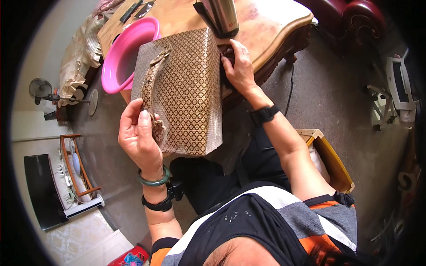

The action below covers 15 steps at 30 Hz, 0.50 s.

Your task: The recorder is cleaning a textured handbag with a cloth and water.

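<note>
A brown and gold patterned box-shaped case (186,93) stands at the near edge of the wooden table (263,23). A curved carrying handle (149,78) of similar pattern runs along its side facing me. My left hand (141,133) pinches the lower end of this handle between thumb and fingers. At the case's right side, my right hand (239,68) is bent, its thumb near the case's edge and its index finger close to the kettle's base; some fingertips are hidden. The stainless steel kettle (223,18) with a black base and handle stands just beyond the case.
A pink plastic basin (111,74) sits left of the case. A remote control (130,11) lies at the table's far left. A yellow-edged wooden stool or box (336,163) stands by my right arm, and an electric fan (93,102) stands on the floor at left.
</note>
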Available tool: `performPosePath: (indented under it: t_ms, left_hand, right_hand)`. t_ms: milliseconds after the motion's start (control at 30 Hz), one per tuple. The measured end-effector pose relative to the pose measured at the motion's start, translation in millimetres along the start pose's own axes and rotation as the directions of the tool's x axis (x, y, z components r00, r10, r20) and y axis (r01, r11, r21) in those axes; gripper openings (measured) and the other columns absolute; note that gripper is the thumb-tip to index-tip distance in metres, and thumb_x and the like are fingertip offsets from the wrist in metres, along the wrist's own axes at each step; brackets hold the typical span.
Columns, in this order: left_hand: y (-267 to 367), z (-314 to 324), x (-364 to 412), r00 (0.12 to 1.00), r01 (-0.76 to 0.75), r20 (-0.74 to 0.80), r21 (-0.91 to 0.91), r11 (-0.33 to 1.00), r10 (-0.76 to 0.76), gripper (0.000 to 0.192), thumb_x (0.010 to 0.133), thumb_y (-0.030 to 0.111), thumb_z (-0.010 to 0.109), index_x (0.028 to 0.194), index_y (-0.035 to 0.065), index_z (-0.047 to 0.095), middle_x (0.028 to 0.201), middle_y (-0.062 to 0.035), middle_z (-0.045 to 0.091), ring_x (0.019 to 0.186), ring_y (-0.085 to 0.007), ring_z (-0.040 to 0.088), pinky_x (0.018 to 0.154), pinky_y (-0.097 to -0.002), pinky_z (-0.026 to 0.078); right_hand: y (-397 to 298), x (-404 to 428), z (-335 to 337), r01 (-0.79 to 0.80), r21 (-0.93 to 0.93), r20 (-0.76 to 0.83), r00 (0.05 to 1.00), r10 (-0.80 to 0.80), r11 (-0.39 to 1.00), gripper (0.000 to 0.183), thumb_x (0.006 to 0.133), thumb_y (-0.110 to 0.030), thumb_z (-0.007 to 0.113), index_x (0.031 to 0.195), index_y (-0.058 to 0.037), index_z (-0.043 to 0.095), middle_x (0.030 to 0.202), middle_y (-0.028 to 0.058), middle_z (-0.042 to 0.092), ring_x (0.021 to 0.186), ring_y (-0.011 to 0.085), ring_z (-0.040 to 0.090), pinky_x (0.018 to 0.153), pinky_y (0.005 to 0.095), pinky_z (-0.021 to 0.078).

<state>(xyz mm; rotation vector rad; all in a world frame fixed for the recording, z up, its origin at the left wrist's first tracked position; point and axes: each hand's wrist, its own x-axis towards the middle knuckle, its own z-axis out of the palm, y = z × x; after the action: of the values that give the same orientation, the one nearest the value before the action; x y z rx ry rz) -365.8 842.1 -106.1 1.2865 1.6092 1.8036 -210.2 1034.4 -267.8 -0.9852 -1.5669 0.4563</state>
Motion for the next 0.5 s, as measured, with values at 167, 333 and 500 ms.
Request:
performPosePath:
  t_ms: [167,333,500]
  left_hand:
    - [-1,-5,0,1.000,-0.014,0.001,0.004,1.000,0.014,0.026,0.091,0.006,0.052,0.115,-0.0046,0.054,0.096,-0.0076,0.062,0.075,-0.0099,0.058,0.069,-0.0215,0.049]
    - [1,3,0,1.000,0.000,0.015,-0.015,1.000,0.000,0.027,0.090,0.005,0.052,0.115,-0.0049,0.054,0.097,-0.0081,0.061,0.078,-0.0101,0.057,0.071,-0.0224,0.048]
    - [2,-7,-2,1.000,0.000,-0.014,-0.011,1.000,-0.001,0.027,0.090,0.005,0.052,0.115,-0.0046,0.054,0.096,-0.0080,0.062,0.078,-0.0105,0.057,0.071,-0.0224,0.048]
  right_hand:
    - [-6,-23,-20,0.172,-0.230,0.246,0.963,-0.113,0.958,0.057,0.071,-0.007,0.067,0.124,-0.0048,0.048,0.129,0.0182,0.047,0.119,0.0352,0.045,0.098,0.0457,0.0377]
    - [9,15,-17,0.050,-0.242,0.245,0.969,0.011,0.969,0.035,0.076,-0.009,0.066,0.109,-0.0035,0.055,0.104,0.0118,0.060,0.096,0.0291,0.058,0.082,0.0389,0.0472]
    - [-94,-14,-35,-0.410,0.690,0.245,0.908,0.341,0.596,0.018,0.083,-0.012,0.062,0.091,0.0004,0.052,0.069,0.0052,0.059,0.059,0.0118,0.056,0.055,0.0270,0.0463]
